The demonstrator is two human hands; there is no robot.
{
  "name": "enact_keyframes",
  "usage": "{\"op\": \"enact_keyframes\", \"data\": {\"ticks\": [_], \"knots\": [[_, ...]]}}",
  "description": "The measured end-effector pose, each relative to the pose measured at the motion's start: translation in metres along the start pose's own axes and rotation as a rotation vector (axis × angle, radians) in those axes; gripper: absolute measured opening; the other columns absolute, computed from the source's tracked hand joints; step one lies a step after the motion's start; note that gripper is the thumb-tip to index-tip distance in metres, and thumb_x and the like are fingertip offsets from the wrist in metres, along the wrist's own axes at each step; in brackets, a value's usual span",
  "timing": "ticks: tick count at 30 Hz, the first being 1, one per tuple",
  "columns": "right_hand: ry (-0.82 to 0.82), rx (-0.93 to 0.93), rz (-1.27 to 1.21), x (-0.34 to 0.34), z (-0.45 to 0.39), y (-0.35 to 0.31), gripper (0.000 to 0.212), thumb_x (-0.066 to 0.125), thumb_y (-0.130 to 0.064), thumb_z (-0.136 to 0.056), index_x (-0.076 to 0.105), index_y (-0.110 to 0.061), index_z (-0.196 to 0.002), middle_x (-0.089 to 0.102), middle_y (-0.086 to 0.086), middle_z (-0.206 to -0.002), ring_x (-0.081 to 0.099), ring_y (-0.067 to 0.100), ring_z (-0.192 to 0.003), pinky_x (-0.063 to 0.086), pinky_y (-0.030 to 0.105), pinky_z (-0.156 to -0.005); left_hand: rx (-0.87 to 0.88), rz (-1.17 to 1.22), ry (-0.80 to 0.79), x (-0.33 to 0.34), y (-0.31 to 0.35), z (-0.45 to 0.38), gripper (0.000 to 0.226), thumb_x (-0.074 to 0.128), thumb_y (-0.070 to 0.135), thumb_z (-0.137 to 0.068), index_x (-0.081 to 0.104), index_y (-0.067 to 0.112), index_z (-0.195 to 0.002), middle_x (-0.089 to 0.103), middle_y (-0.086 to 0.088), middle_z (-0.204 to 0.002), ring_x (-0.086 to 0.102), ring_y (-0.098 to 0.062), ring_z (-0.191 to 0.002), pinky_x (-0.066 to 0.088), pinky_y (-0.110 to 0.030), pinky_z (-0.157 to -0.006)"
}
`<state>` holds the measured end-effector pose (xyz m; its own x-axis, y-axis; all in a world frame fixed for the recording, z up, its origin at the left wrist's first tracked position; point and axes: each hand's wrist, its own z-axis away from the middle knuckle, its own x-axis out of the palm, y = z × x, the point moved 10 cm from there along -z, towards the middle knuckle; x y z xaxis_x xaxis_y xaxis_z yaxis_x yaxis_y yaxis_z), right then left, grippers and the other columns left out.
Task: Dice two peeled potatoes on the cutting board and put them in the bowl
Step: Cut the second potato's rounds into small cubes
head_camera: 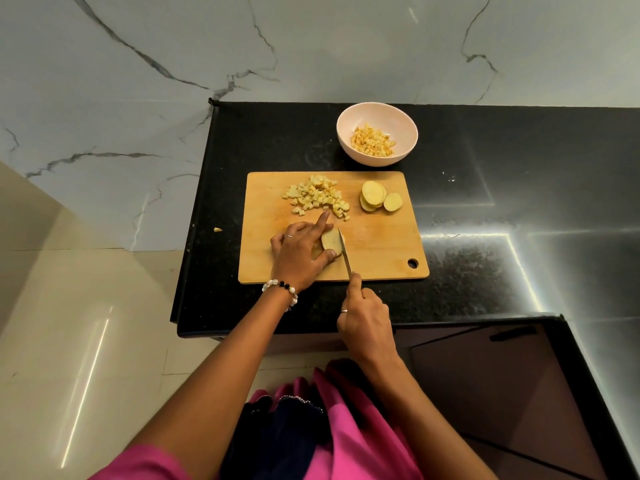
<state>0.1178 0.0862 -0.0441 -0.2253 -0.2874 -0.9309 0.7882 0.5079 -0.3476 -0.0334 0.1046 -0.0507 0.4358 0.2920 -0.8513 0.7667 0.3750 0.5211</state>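
Observation:
A wooden cutting board lies on the black counter. My left hand holds a peeled potato piece down on the board, thumb and fingers curled round it, index finger stretched forward. My right hand grips a knife whose blade stands against the potato's right side. A heap of potato dice lies at the board's far middle. A few round potato slices are stacked at its far right. A pale bowl behind the board holds more dice.
The black counter stretches to the right and ends at an edge left of the board. One stray potato bit lies past that left edge. A marble wall stands behind. A dark cabinet is below the counter at lower right.

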Motion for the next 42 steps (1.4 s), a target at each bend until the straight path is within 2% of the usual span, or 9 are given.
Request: {"op": "enact_keyframes", "data": {"ticks": [5, 15, 17, 19, 21, 24, 27, 37, 42], "knots": [[0.038, -0.023, -0.024, -0.013, -0.016, -0.006, 0.053, 0.033, -0.012, -0.098, 0.020, -0.003, -0.148, 0.058, 0.021, -0.112, 0.057, 0.038, -0.093, 0.031, 0.035, -0.067, 0.007, 0.018, 0.003, 0.000, -0.001, 0.000, 0.076, 0.060, 0.048, -0.084, 0.017, 0.043, -0.147, 0.052, 0.027, -0.130, 0.033, -0.006, -0.126, 0.013, -0.029, -0.091], [-0.034, -0.008, 0.098, -0.001, -0.027, -0.019, 0.057, 0.030, -0.003, -0.095, 0.009, 0.004, -0.148, 0.052, 0.024, -0.121, 0.060, 0.038, -0.096, 0.046, 0.039, -0.076, -0.002, 0.034, 0.013, 0.000, -0.003, 0.000, 0.076, 0.061, 0.048, -0.083, 0.020, 0.042, -0.146, 0.054, 0.026, -0.129, 0.035, -0.008, -0.126, 0.016, -0.032, -0.095], [-0.013, -0.003, 0.087, 0.000, -0.024, -0.015, 0.060, 0.037, -0.001, -0.092, 0.014, 0.006, -0.147, 0.055, 0.025, -0.115, 0.061, 0.039, -0.088, 0.045, 0.039, -0.068, -0.004, 0.032, 0.025, 0.000, -0.003, 0.000, 0.076, 0.062, 0.048, -0.082, 0.021, 0.042, -0.146, 0.054, 0.025, -0.129, 0.035, -0.008, -0.126, 0.016, -0.031, -0.095], [-0.025, -0.027, 0.114, 0.004, -0.013, -0.014, 0.065, 0.059, 0.005, -0.076, 0.036, 0.013, -0.137, 0.061, 0.025, -0.089, 0.061, 0.037, -0.059, 0.035, 0.033, -0.047, -0.003, 0.035, 0.025, 0.000, -0.003, 0.000, 0.076, 0.062, 0.048, -0.082, 0.021, 0.042, -0.146, 0.054, 0.024, -0.129, 0.035, -0.008, -0.126, 0.017, -0.033, -0.096], [0.028, -0.029, 0.158, 0.005, -0.007, -0.010, 0.066, 0.071, 0.008, -0.060, 0.052, 0.014, -0.123, 0.058, 0.019, -0.068, 0.052, 0.031, -0.039, 0.023, 0.026, -0.039, -0.004, 0.039, 0.026, -0.001, -0.002, 0.000, 0.076, 0.062, 0.048, -0.082, 0.022, 0.042, -0.146, 0.054, 0.025, -0.129, 0.036, -0.008, -0.126, 0.018, -0.034, -0.096], [-0.035, -0.020, 0.044, 0.004, -0.007, -0.008, 0.059, 0.050, -0.001, -0.086, 0.031, 0.006, -0.142, 0.060, 0.023, -0.095, 0.060, 0.040, -0.070, 0.033, 0.035, -0.055, -0.002, 0.052, 0.023, -0.001, -0.003, 0.000, 0.075, 0.063, 0.047, -0.082, 0.024, 0.041, -0.146, 0.053, 0.026, -0.129, 0.036, -0.007, -0.125, 0.017, -0.032, -0.096], [0.011, -0.028, 0.005, -0.006, -0.013, -0.007, 0.056, 0.035, -0.008, -0.095, 0.018, -0.001, -0.148, 0.056, 0.021, -0.113, 0.058, 0.039, -0.091, 0.036, 0.038, -0.067, 0.000, 0.095, 0.019, -0.001, -0.005, 0.000, 0.076, 0.066, 0.045, -0.081, 0.027, 0.040, -0.145, 0.053, 0.025, -0.130, 0.037, -0.007, -0.126, 0.017, -0.032, -0.096], [-0.067, -0.027, 0.099, -0.001, -0.025, -0.021, 0.059, 0.030, -0.005, -0.096, 0.006, 0.001, -0.149, 0.051, 0.023, -0.122, 0.057, 0.039, -0.099, 0.043, 0.040, -0.076, -0.008, 0.180, 0.049, -0.006, -0.007, 0.000, 0.079, 0.072, 0.038, -0.077, 0.031, 0.034, -0.144, 0.059, 0.021, -0.124, 0.041, -0.011, -0.124, 0.022, -0.035, -0.100], [-0.036, -0.039, 0.102, 0.003, -0.024, -0.021, 0.063, 0.038, -0.001, -0.091, 0.011, 0.006, -0.148, 0.054, 0.024, -0.112, 0.061, 0.039, -0.085, 0.034, 0.035, -0.062, -0.021, 0.199, 0.084, -0.008, -0.007, 0.000, 0.080, 0.073, 0.039, -0.076, 0.032, 0.032, -0.144, 0.062, 0.020, -0.121, 0.042, -0.011, -0.122, 0.022, -0.033, -0.098]]}}
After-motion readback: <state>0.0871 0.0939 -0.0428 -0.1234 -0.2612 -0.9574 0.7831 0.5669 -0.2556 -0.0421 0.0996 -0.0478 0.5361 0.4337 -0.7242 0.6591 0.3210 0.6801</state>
